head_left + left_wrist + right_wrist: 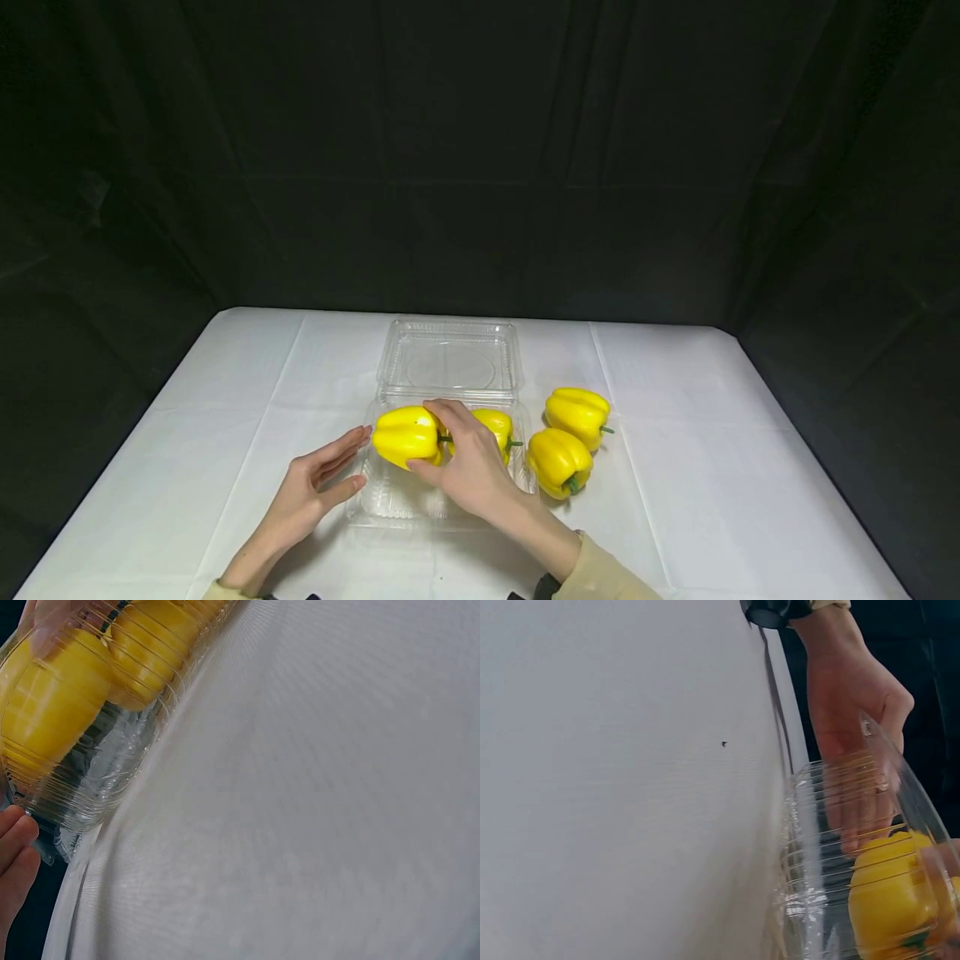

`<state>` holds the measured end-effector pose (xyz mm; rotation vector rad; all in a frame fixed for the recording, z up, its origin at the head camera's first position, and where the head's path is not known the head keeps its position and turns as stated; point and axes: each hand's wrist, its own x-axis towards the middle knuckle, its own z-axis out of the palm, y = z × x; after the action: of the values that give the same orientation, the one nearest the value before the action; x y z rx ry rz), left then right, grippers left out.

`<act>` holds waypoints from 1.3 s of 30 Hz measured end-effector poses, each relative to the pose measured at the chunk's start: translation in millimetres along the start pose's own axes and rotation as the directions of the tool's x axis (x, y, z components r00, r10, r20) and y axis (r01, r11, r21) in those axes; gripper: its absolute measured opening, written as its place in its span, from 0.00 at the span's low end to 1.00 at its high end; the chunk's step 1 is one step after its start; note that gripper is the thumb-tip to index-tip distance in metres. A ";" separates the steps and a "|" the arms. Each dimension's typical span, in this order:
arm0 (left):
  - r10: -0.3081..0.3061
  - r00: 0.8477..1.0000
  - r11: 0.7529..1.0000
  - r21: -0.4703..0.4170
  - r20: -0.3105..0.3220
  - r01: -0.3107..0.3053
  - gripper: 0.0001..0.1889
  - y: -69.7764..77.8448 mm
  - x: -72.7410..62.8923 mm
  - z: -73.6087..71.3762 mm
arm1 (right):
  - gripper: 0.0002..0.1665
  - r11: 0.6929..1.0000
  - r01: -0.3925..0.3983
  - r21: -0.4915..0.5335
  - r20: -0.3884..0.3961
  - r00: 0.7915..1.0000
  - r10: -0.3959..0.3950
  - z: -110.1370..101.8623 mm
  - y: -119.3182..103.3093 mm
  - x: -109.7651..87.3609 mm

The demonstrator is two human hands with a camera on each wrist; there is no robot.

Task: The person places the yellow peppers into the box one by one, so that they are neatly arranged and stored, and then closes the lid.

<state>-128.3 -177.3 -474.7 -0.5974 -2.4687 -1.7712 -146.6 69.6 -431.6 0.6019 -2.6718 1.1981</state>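
Note:
My right hand [476, 467] grips a yellow bell pepper [405, 435] between thumb and fingers, over the left part of a clear plastic clamshell box [405, 504]. Its green stem points right. Partly behind that hand, a second yellow bell pepper [492, 423] sits in the box. My left hand [303, 496] is beside the box's left wall, fingers extended and thumb apart, holding nothing. In the left wrist view, its fingertips [19, 844] are close to the box's corner. Through the ribbed wall in the right wrist view, the gripped pepper [889, 900] shows near the left hand [855, 712].
Two more yellow bell peppers [577, 414] [559, 462] lie on the white-covered table [712, 467], just right of the box. The box's lid [450, 358] lies folded back on the far side. Dark curtains [480, 167] surround the table at the back and sides.

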 end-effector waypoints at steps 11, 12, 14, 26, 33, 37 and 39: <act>0.013 1.000 1.000 -0.005 0.003 -0.013 0.32 -0.9 -0.1 0.6 | 0.43 0.998 0.025 -0.049 -0.018 1.000 -0.026 8.2 5.6 -1.8; 0.012 1.000 1.000 -0.008 0.003 -0.011 0.32 -1.0 -0.1 0.7 | 0.43 0.998 0.028 -0.056 -0.020 0.999 -0.029 8.8 6.0 -2.2; 0.010 1.000 1.000 -0.012 0.005 -0.010 0.32 -1.2 0.1 0.9 | 0.43 0.997 0.035 -0.067 -0.024 0.999 -0.036 10.0 6.8 -2.7; 0.000 1.000 1.000 -0.008 0.004 0.000 0.32 -1.7 0.2 0.3 | 0.41 0.987 0.113 -0.110 -0.027 0.993 -0.117 14.8 12.2 -2.2; -0.010 1.000 1.000 -0.018 0.000 0.010 0.32 -1.2 0.9 0.2 | 0.40 0.973 0.142 -0.179 -0.016 0.989 -0.147 17.1 14.2 -2.1; -0.015 1.000 1.000 -0.021 0.001 0.015 0.32 -1.2 0.7 0.3 | 0.40 0.972 0.129 -0.199 -0.012 0.991 -0.134 18.0 13.6 -2.2; -0.017 1.000 1.000 -0.021 0.000 0.017 0.32 -1.4 0.5 0.2 | 0.40 0.971 0.129 -0.202 -0.013 0.991 -0.134 18.2 13.3 -2.2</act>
<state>-129.2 -177.4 -475.8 -0.5794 -2.4658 -1.8049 -149.7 64.7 -453.6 0.7114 -2.6402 0.8818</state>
